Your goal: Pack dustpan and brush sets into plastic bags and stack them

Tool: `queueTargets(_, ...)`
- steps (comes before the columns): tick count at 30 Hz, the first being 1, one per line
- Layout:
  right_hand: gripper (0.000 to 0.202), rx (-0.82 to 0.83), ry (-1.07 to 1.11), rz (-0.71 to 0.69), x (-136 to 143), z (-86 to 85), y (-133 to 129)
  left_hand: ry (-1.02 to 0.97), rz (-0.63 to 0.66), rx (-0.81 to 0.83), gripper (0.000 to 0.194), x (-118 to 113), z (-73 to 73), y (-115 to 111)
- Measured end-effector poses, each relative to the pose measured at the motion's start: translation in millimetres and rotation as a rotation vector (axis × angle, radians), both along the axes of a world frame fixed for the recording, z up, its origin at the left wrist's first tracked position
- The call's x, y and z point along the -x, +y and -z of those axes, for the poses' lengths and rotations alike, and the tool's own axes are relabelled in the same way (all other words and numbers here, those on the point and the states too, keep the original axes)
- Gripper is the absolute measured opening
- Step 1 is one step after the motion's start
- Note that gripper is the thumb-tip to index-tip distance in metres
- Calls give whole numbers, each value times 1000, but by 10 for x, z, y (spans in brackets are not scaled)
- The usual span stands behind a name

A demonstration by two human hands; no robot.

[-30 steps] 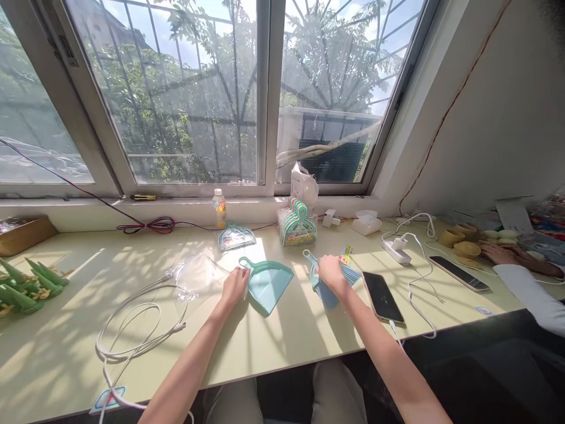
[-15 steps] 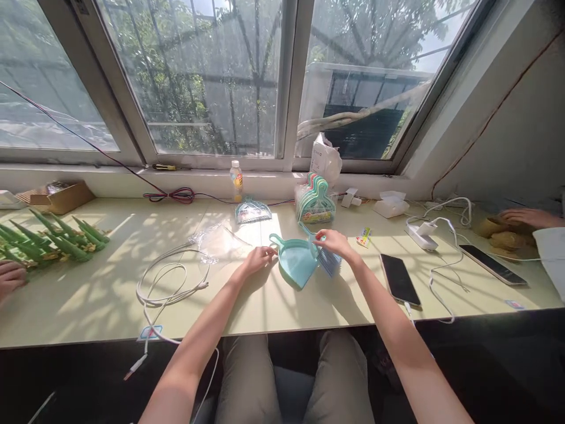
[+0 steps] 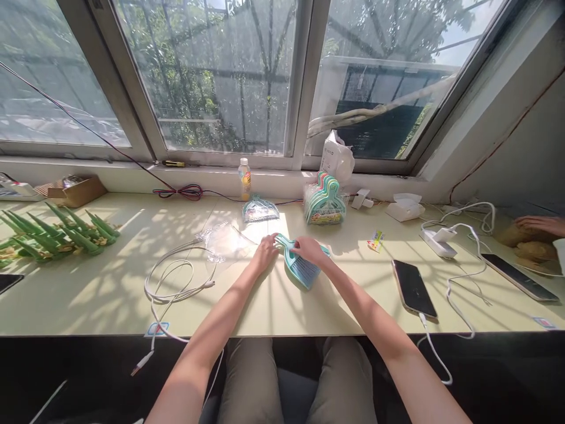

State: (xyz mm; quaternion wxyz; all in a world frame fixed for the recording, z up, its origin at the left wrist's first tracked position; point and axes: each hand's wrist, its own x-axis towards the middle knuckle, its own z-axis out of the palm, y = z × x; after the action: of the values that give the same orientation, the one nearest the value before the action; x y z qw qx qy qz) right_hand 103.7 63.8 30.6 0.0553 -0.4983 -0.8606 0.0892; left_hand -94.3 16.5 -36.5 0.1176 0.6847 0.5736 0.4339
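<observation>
A turquoise dustpan (image 3: 289, 275) lies on the table in front of me, mostly covered by a small hand brush (image 3: 305, 272) with blue-grey bristles. My left hand (image 3: 265, 252) is closed at the dustpan's handle end, on its left side. From the right, my right hand (image 3: 309, 251) grips the brush near its handle and holds it over the pan. Behind them stands a row of packed dustpan-and-brush sets (image 3: 325, 206), and one more wrapped set (image 3: 260, 210) lies left of it. Crumpled clear plastic wrap (image 3: 220, 244) lies beside my left hand.
A white cable (image 3: 154, 288) coils at the left, near artificial green plants (image 3: 66, 235). A drink bottle (image 3: 245, 179) stands by the window. Rightward are a small colourful packet (image 3: 375, 242), a charging phone (image 3: 414, 290) and a power strip (image 3: 438, 242). Another person's hand (image 3: 541, 224) shows at far right.
My right hand has brought the brush leftward from beside the dustpan to on top of it. My left hand has shifted up at the handle. The view has swung slightly left.
</observation>
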Motion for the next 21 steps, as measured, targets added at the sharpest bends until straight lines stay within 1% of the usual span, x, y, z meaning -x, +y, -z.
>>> queueTargets(2,17,27,-12,-51,43,-15,37,72,-51,-51,51,-28,-50,-9)
queueTargets(3,16,36,-16,-80,65,-26,41,104,-55,-50,47,-37,-78,-16)
queueTargets(4,15,41,-17,-109,86,-36,36,130,-41,-30,43,-40,-103,-22)
queueTargets(6,14,35,-20,-152,118,-54,6,157,26,36,33,-30,-132,-32)
queueTargets(9,13,-6,-50,-179,146,-56,-70,104,102,112,25,2,-119,-44)
queueTargets(11,17,-44,-83,-188,164,-35,-132,53,120,133,20,15,-90,-50)
queueTargets(13,23,-70,-114,-162,191,-2,-194,17,122,148,18,15,-68,-52)
queueTargets(15,27,-70,-121,-110,224,26,-243,10,110,146,19,10,-66,-49)
queueTargets(16,27,-65,-112,-84,244,32,-258,-3,80,124,20,7,-72,-45)
queueTargets(17,26,-59,-89,-58,265,31,-265,-33,29,85,22,2,-83,-39)
queueTargets(18,25,-54,-50,-33,291,24,-264,-85,-36,39,29,-5,-95,-31)
queueTargets(20,24,-55,47,16,364,-7,-241,-292,-149,-11,51,-38,-124,-12)
queueTargets(21,25,-62,90,40,412,-27,-222,-430,-163,7,59,-63,-138,-3)
